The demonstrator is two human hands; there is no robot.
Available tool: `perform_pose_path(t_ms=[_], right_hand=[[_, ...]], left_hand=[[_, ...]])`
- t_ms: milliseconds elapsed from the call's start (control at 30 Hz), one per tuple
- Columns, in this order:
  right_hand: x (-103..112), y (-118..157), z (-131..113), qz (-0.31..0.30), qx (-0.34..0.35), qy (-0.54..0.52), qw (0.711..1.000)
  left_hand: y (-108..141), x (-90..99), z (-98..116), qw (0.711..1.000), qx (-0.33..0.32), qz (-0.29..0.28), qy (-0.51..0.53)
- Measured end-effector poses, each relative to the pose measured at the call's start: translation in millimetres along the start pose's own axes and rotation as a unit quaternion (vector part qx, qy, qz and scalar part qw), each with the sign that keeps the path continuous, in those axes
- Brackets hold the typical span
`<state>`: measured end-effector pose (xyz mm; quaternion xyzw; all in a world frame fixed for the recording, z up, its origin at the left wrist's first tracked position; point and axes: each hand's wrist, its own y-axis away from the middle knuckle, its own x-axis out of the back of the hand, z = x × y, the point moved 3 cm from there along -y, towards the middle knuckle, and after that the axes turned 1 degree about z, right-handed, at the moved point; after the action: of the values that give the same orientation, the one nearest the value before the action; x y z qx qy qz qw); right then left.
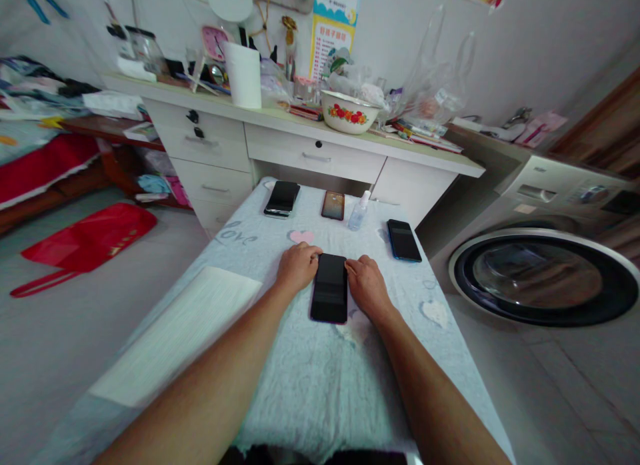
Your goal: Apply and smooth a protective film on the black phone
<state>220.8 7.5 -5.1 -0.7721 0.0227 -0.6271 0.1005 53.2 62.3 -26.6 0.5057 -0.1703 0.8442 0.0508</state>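
Note:
A smartphone (329, 289) with a dark screen lies face up on the light cloth of the table (310, 398). My left hand (299, 265) is curled at its upper left edge, thumb and fingers closed against the side. At the upper right edge my right hand (367, 282) pinches the phone's other side. Both palms rest on or just over the cloth, their undersides hidden. Beyond them lie a stack of dark phones (283, 198), a small brownish phone or case (333, 205), a clear spray bottle (359, 213) standing upright, and another phone (405, 240) with a blue edge.
A folded white cloth or paper (180, 335) lies at the table's left. Behind is a cluttered desk (295, 128) with a floral enamel bowl (349, 113) and a white cylinder (243, 75). A washing machine (540, 205) stands at right; a red bag (95, 235) lies on the floor.

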Motion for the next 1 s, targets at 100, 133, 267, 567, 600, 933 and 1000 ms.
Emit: perform_pose_path(t_ms=[100, 133, 267, 567, 600, 933, 1000], right_hand=[[-1.0, 0.0, 0.7, 0.006, 0.005, -0.002, 1.000], [-1.2, 0.0, 0.8, 0.006, 0.005, -0.002, 1.000], [-1.3, 0.0, 0.7, -0.002, 0.001, 0.001, 1.000], [-0.5, 0.2, 0.7, 0.003, -0.001, -0.008, 1.000], [-0.6, 0.3, 0.9, 0.002, -0.002, -0.010, 1.000], [-2.5, -0.9, 1.8, 0.005, -0.002, -0.019, 1.000], [-2.2, -0.8, 1.7, 0.003, -0.003, -0.019, 1.000]], left_hand=[[0.3, 1.0, 0.8, 1.000, 0.000, 0.001, 0.002], [0.4, 1.1, 0.9, 1.000, 0.000, 0.003, 0.002], [-0.1, 0.6, 0.9, 1.000, -0.002, 0.009, 0.006], [0.2, -0.3, -0.9, 1.000, 0.002, 0.009, 0.009], [0.2, -0.3, -0.9, 1.000, -0.001, 0.010, 0.009], [-0.3, -0.7, -0.1, 1.000, -0.003, 0.010, 0.006], [-0.3, -0.3, -0.1, 1.000, 0.000, 0.007, 0.004]])
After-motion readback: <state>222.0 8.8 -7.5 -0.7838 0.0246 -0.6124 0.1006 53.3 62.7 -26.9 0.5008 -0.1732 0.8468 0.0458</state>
